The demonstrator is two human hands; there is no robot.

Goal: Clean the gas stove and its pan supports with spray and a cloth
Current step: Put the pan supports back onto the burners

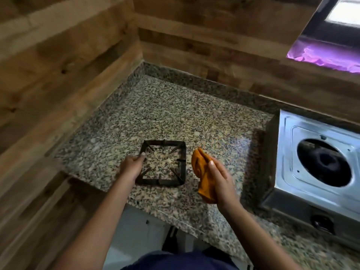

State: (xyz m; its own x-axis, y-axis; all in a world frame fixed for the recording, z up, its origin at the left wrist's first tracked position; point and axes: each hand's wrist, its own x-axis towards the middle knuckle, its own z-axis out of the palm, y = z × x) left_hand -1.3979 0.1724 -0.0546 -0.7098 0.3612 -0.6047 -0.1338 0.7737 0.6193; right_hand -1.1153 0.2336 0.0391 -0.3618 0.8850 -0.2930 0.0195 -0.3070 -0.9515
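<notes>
A dark square pan support (182, 164) lies flat on the speckled granite counter (155, 114), left of the stove. My left hand (131, 165) grips its left side, thumb on top of the bar. Just right of the support, my right hand (220, 180) holds a bunched orange cloth (200, 162) slightly above the counter. The steel gas stove (292, 172) stands at the right, its burner (327, 162) bare, with no support on it. No spray bottle is in view.
Wood-panelled walls (68, 65) close the counter at the left and back. A stove knob (321, 224) faces the front edge. A window (342, 14) shows at the top right. The counter's front edge runs diagonally below my arms.
</notes>
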